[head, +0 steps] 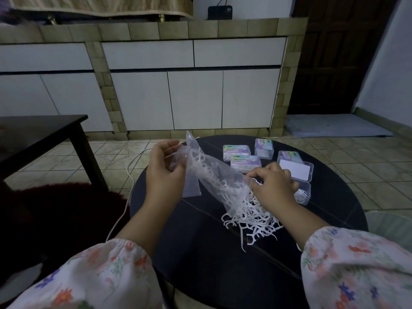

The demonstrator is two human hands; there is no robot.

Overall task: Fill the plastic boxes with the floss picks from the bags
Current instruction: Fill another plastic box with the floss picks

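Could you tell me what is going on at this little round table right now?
A person is emptying floss picks out of a clear plastic bag. The left hand holds the bag's upper end up, while the right hand pinches its lower end over a loose pile of floss picks on the dark table. An open plastic box beside the right hand holds a few picks, and several closed boxes sit behind.

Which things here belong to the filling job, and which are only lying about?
Job: plastic bag held by left hand; floss picks spilled on round table; open box beside right hand; closed boxes.
Lying about: white cable, dark side table, floor mat.
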